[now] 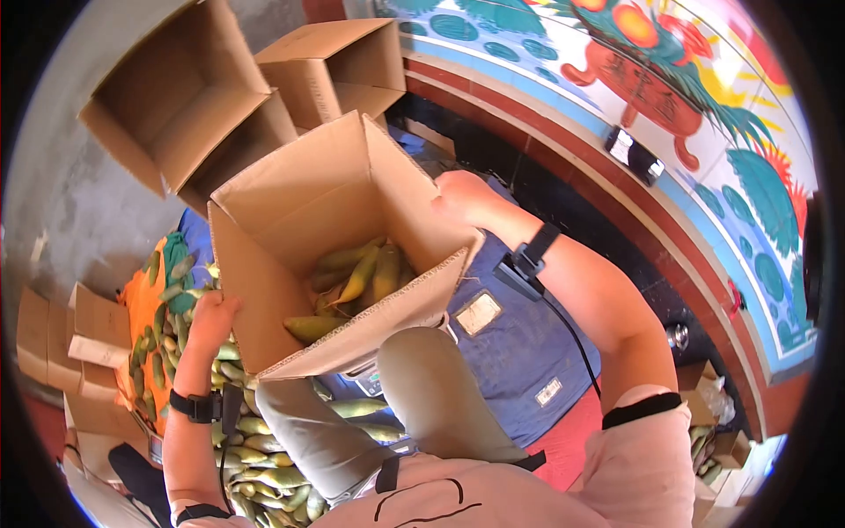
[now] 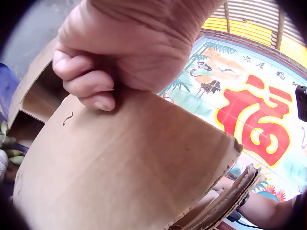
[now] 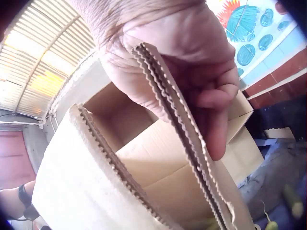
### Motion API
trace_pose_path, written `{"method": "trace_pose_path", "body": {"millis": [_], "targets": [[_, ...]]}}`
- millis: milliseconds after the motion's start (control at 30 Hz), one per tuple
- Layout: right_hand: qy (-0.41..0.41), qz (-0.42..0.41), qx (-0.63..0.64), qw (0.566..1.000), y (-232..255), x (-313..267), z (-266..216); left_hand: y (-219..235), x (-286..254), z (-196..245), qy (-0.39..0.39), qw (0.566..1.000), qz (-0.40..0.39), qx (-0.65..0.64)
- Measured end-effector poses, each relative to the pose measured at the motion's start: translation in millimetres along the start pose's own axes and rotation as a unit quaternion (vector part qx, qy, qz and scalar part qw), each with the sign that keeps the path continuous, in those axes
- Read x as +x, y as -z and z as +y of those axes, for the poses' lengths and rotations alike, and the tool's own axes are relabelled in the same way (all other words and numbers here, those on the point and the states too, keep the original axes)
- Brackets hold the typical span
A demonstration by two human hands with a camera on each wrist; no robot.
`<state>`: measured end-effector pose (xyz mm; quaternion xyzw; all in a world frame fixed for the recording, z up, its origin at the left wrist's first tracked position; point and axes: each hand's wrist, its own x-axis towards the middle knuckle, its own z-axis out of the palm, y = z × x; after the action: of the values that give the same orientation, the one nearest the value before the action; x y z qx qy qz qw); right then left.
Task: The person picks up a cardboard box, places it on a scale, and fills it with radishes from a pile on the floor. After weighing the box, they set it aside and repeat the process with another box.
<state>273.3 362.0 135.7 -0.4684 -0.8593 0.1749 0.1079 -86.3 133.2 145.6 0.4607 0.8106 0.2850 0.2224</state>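
Note:
A cardboard box [image 1: 374, 319] stands with its top open in front of the knees, several long green radishes [image 1: 359, 275] lying at its bottom. My left hand [image 1: 213, 321] grips the box's left wall at the rim; the left wrist view shows its fingers [image 2: 96, 88] curled over the cardboard edge. On the far right side, my right hand [image 1: 459, 195] holds the opposite wall, partly hidden behind it in the head view. From the right wrist, the palm lies along the corrugated edge with fingers [image 3: 218, 129] bent down the wall. Under the box shows part of a scale's panel [image 1: 370, 380].
Many loose radishes [image 1: 273, 475] cover the floor to the left, some on an orange cloth [image 1: 145, 308]. Empty cartons [image 1: 189, 114] stand behind. A blue sack [image 1: 519, 352] lies right of the knees, below a painted tile wall [image 1: 546, 53].

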Motion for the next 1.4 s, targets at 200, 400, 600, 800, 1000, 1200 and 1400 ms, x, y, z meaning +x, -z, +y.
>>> {"method": "trace_pose_path", "body": {"millis": [200, 400, 600, 800, 1000, 1200, 1400], "targets": [[-0.02, 0.047, 0.002, 0.999, 18, -11, 25, 5, 20, 46, -0.037, 0.998, -0.016, -0.038], [-0.048, 0.068, 0.03, 0.996, 73, -54, 46, 10, 21, 118, -0.091, 0.988, -0.078, -0.093], [-0.118, 0.084, 0.077, 0.986, 127, -139, 68, -17, 8, 195, -0.159, 0.971, -0.167, -0.064], [-0.148, 0.161, 0.024, 0.975, 139, -242, 115, -79, -7, 238, -0.232, 0.945, -0.226, -0.043], [-0.296, 0.168, 0.008, 0.94, 142, -341, 147, -172, -29, 260, -0.345, 0.91, -0.216, 0.08], [-0.375, 0.116, -0.076, 0.917, 131, -435, 175, -276, -96, 259, -0.364, 0.874, -0.297, 0.122], [-0.482, -0.045, -0.163, 0.86, 58, -537, 208, -341, -174, 230, -0.364, 0.775, -0.495, 0.145]]}}
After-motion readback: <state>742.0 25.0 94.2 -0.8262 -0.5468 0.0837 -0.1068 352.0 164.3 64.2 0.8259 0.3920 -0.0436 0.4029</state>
